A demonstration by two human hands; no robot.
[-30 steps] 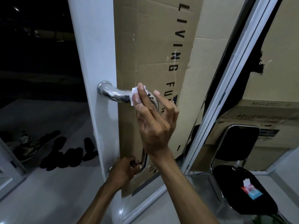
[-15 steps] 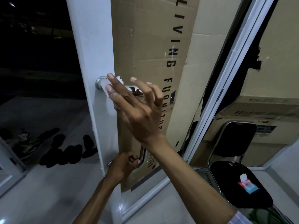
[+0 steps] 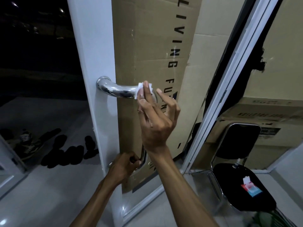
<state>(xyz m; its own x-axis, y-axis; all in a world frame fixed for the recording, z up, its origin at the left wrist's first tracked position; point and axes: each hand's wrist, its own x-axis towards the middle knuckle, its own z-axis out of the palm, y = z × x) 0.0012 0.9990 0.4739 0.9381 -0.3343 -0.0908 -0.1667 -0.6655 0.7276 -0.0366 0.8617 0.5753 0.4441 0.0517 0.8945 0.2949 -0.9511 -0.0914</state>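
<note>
Chrome handle [image 3: 118, 90] on the white door [image 3: 91, 46] is taking both hands. The left hand [image 3: 122, 167] is gripping its lower end, fingers curled fully round the tube. Directly above it, the right hand [image 3: 155, 122] is pinching a white tissue [image 3: 139, 89] between thumb and the first two fingers and pressing it against the handle's upper bar. Its other two fingers are hanging bent and free, touching nothing.

Half a second ago the right hand was working the tissue at the far left end of that bar, by the door mount. Now it is sitting back near the bar's right-hand bend, leaving the left stretch of chrome bare. The left hand is keeping the same hold.

Just beyond the right hand's fingertips, a cardboard sheet [image 3: 147, 38] behind the glass is showing black capitals running downward. "LIVING" is reading clearly, then "FU", with the rest hidden behind the fingers. Well off to the right of the right forearm, a black chair [image 3: 242, 140] is carrying a red-and-blue packet [image 3: 250, 188] whose label is too small to read. The print on the carton [image 3: 262, 108] behind the chair is too blurred to make out.
</note>
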